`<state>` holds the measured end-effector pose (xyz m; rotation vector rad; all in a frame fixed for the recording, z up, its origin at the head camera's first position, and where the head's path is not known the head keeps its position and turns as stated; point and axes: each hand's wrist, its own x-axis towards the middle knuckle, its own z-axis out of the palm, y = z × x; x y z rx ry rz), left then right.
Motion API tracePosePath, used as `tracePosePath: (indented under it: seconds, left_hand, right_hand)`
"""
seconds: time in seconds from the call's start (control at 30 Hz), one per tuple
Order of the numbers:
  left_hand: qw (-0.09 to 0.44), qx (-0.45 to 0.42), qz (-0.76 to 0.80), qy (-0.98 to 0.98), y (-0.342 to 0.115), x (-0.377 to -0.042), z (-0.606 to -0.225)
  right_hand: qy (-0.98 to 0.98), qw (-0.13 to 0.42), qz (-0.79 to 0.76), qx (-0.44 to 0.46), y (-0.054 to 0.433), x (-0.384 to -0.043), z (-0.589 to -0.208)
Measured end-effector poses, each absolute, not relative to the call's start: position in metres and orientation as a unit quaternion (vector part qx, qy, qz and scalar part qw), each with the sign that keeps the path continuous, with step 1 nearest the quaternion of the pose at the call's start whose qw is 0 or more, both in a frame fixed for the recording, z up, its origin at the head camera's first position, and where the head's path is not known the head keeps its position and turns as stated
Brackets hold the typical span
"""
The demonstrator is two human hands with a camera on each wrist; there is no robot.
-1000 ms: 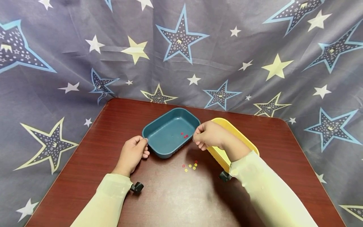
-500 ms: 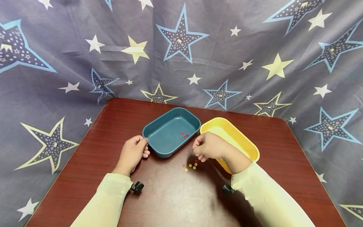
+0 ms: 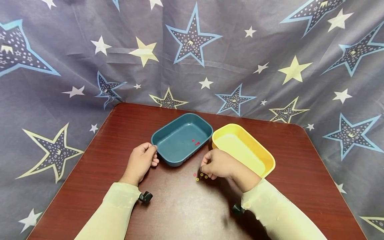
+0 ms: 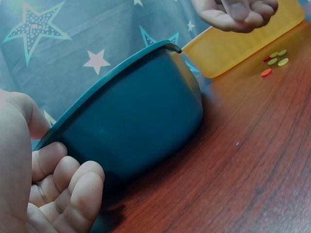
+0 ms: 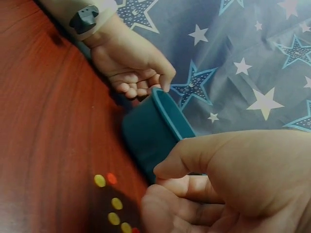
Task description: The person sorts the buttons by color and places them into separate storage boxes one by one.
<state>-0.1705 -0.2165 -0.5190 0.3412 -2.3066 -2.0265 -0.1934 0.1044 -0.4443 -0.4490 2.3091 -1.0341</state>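
Note:
My left hand (image 3: 139,162) pinches the near left rim of a teal plastic tray (image 3: 172,145), thumb on top and fingers below. A few small red buttons (image 3: 197,143) lie in the tray's right part. On the table, several yellow buttons (image 5: 116,203) and two red ones, one a red button (image 4: 266,73), form a loose cluster. My right hand (image 3: 220,163) hovers right at this cluster, thumb and index close together and the other fingers loosely curled. Nothing shows between its fingertips. Behind it stands a yellow tray (image 3: 240,143), partly covered by the forearm.
Both trays stand on a reddish-brown wooden table (image 3: 174,206), their near corners close together. A star-patterned curtain (image 3: 126,76) hangs behind and at both sides. Black wrist cameras sit on both sleeves, one being the left wrist camera (image 3: 146,197).
My right hand has moved from beside the trays' rims down and nearer to me, to the button cluster, uncovering more of the yellow tray. My left hand stays at the teal tray's rim.

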Motion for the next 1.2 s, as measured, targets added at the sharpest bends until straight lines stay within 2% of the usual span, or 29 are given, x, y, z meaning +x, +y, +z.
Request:
tracePosePath:
  seconds: [0.37,0.67,1.2]
  left_hand:
    - [0.03,0.111,-0.658,-0.744,-0.215,-0.169,-0.519]
    - [0.029,0.109,-0.655,-0.747,-0.216,-0.17,-0.519]
    - [0.026,0.114,-0.649,-0.752,-0.214,-0.168,-0.514]
  right_hand:
    - [0.88,0.254,-0.364,-0.167,0.104,-0.186,-0.461]
    - [0.919,0.182,-0.277,-0.216,0.106,-0.188,-0.47]
    - [0.929,0.157,-0.243,-0.232,0.102,-0.185,-0.472]
